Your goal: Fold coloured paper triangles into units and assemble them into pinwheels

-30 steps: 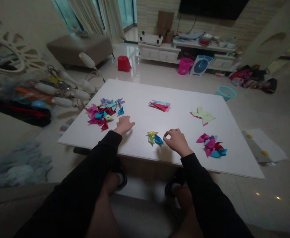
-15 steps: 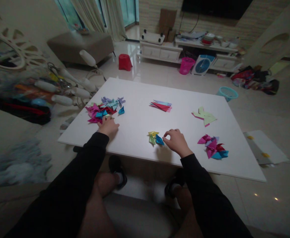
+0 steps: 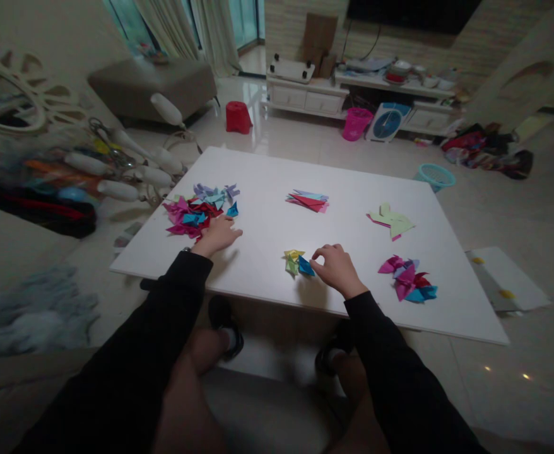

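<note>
My left hand [image 3: 220, 234] reaches over the near right edge of a pile of folded origami paper pieces [image 3: 180, 211] in pink, red, blue and lilac. Its fingers and thumb are spread, though the fingertips partly hide among the papers. A single blue folded piece [image 3: 232, 209] lies just beyond them. At the table's near middle, my right hand [image 3: 336, 270] has thumb and forefinger curled into a pinch at the edge of a blue origami piece [image 3: 306, 266]. Beside that piece lie a yellow folded paper [image 3: 294, 254] and a light green one [image 3: 291, 266].
On the white table [image 3: 253, 246] are a stack of flat folded papers [image 3: 308, 201], pale green paper pieces [image 3: 393, 222], and a pink, red and blue origami cluster [image 3: 406, 279] at the right. A lamp with white shades [image 3: 167, 110] stands close to the left edge.
My left hand has moved right and slightly away from me along the pile's edge. My right hand stays almost still at the blue piece.
</note>
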Available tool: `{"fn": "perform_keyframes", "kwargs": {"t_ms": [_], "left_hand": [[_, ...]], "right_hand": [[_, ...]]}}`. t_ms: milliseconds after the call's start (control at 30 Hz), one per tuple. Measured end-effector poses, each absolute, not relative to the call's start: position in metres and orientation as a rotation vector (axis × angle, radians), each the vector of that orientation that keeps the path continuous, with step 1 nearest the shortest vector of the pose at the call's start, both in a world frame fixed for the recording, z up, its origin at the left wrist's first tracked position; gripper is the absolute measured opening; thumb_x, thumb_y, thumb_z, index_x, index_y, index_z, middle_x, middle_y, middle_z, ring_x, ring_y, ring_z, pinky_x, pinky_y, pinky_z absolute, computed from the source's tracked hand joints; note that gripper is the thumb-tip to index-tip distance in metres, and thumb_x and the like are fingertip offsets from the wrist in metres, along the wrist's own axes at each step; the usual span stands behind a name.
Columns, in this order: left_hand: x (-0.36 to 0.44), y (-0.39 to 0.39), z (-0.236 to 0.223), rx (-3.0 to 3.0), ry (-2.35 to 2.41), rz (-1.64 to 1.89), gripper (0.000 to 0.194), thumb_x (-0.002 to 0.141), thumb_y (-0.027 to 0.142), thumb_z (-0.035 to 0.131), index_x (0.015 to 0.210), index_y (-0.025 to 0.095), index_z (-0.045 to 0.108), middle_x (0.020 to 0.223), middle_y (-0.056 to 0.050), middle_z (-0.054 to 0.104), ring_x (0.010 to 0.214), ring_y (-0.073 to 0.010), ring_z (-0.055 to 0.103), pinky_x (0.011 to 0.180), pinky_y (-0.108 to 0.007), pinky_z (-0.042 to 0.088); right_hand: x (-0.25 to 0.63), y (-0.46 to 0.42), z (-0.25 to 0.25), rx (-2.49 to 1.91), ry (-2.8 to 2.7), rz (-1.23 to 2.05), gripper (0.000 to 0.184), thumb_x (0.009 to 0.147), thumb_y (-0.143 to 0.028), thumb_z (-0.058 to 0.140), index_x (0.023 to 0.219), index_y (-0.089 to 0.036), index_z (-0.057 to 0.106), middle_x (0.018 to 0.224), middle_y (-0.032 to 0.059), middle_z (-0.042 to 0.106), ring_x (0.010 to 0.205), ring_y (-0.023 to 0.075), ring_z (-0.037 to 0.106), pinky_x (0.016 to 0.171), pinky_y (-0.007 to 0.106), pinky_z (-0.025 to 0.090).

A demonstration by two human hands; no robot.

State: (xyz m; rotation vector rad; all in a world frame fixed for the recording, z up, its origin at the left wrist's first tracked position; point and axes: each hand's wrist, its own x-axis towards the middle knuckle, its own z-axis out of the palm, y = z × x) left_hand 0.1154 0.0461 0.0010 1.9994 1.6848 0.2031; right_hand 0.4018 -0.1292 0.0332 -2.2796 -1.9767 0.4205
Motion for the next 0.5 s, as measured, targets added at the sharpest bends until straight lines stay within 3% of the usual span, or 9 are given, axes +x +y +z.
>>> {"fn": "perform_keyframes", "kwargs": {"t_ms": [67, 133, 300, 500], "left_hand": [[0.128, 0.039, 0.015, 1.874, 1.394, 0.348, 0.043, 0.080, 0.041, 0.059, 0.115, 0.019, 0.072, 0.147, -0.010, 0.055, 0.137, -0.0306, 0.046, 0.116, -0.041, 0.034], [0.141, 0.029, 0.028, 1.663, 1.092, 0.438, 0.045, 0.082, 0.044, 0.059, 0.120, 0.022, 0.071, 0.148, -0.008, 0.056, 0.136, -0.0280, 0.049, 0.113, -0.041, 0.039], [0.169, 0.003, 0.058, 1.306, 0.644, 0.416, 0.045, 0.086, 0.043, 0.059, 0.126, 0.025, 0.072, 0.149, -0.010, 0.056, 0.140, -0.0311, 0.048, 0.109, -0.047, 0.042], [0.186, -0.009, 0.069, 1.208, 0.556, 0.400, 0.043, 0.091, 0.042, 0.053, 0.124, 0.025, 0.073, 0.143, -0.011, 0.062, 0.136, -0.0315, 0.052, 0.111, -0.047, 0.041]], "right_hand": [[0.400, -0.128, 0.033, -2.257, -1.960, 0.394, 0.026, 0.093, -0.037, 0.055, 0.093, -0.022, 0.076, 0.106, 0.0093, 0.072, 0.107, 0.0293, 0.055, 0.085, 0.038, 0.042], [0.398, -0.126, 0.034, -2.214, -1.920, 0.355, 0.023, 0.092, -0.035, 0.056, 0.090, -0.021, 0.075, 0.103, 0.0090, 0.072, 0.106, 0.0286, 0.056, 0.086, 0.038, 0.042], [0.391, -0.119, 0.042, -1.930, -1.652, 0.269, 0.020, 0.093, -0.030, 0.055, 0.095, -0.019, 0.071, 0.102, 0.0092, 0.071, 0.101, 0.0240, 0.060, 0.093, 0.036, 0.045], [0.384, -0.112, 0.052, -1.802, -1.417, 0.278, 0.026, 0.092, -0.032, 0.056, 0.110, -0.017, 0.068, 0.111, 0.0117, 0.067, 0.099, 0.0226, 0.063, 0.086, 0.035, 0.050]]}}
